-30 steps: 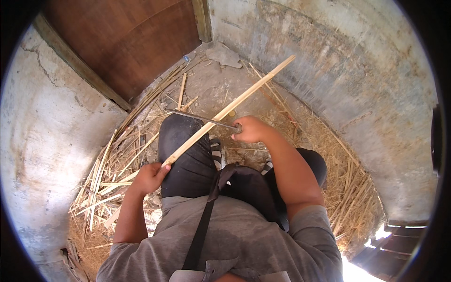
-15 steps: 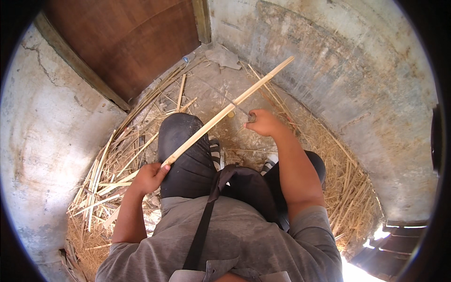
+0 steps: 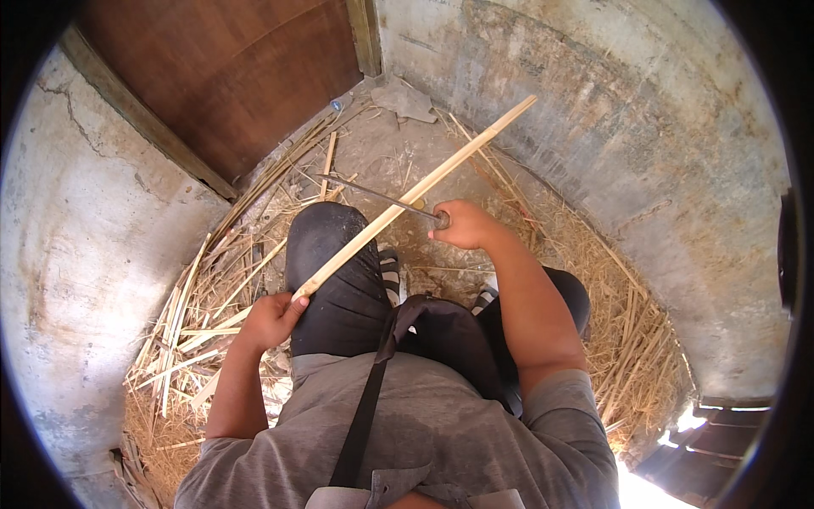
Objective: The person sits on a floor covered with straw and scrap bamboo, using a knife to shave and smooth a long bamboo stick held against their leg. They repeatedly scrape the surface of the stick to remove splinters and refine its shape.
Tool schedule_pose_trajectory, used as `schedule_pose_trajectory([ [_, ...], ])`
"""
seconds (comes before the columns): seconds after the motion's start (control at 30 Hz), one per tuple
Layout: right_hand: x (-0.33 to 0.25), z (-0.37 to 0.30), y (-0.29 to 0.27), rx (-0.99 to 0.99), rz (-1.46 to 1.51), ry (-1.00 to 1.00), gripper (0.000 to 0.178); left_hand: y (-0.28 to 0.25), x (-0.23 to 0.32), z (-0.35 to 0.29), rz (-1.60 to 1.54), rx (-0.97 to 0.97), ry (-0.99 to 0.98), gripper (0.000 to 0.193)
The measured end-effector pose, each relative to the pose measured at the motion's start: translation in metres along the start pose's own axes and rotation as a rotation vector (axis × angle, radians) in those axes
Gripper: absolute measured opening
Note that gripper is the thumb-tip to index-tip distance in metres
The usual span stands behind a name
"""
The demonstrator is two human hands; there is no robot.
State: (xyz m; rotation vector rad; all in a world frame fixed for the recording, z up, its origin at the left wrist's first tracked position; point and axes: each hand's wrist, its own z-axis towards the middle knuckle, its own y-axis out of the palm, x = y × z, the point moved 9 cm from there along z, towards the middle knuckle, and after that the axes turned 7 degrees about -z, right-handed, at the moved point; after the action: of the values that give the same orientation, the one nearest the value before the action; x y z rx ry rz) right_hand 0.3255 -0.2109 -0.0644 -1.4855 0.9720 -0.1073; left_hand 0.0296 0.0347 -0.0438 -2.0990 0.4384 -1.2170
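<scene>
My left hand grips the near end of a long pale bamboo strip. The strip slants up and to the right, passing over my left knee. In my right hand is the handle of a knife, its thin dark blade pointing left and slightly away from me. Blade and strip cross near the strip's middle; they seem to touch there. My right fingers are wrapped round the handle and hide most of it.
Split strips and shavings lie heaped on the left. More shavings cover the floor at right. A brown door and stained walls stand close around. A flat stone piece lies by the far corner.
The knife has come nearer to me along the strip, and its blade has turned to lie flatter across the view. My left hand and the strip have hardly moved.
</scene>
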Motion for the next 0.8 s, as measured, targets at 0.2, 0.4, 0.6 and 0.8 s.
schedule_pose_trajectory([
  [0.2, 0.003, 0.002, 0.003, 0.011, 0.005, -0.008, 0.053, 0.001, -0.004, 0.002, 0.015, 0.008, 0.008, 0.059],
  [0.4, 0.0, 0.002, 0.003, 0.028, 0.037, -0.015, 0.054, 0.002, -0.005, 0.001, 0.006, 0.027, 0.03, 0.058],
  [0.6, -0.001, 0.0, 0.001, 0.043, 0.071, -0.021, 0.054, 0.003, -0.005, 0.002, 0.012, 0.023, 0.045, 0.059],
  [0.8, -0.019, -0.002, 0.002, 0.004, -0.011, -0.053, 0.051, 0.003, -0.006, 0.002, 0.013, 0.033, 0.057, 0.059],
])
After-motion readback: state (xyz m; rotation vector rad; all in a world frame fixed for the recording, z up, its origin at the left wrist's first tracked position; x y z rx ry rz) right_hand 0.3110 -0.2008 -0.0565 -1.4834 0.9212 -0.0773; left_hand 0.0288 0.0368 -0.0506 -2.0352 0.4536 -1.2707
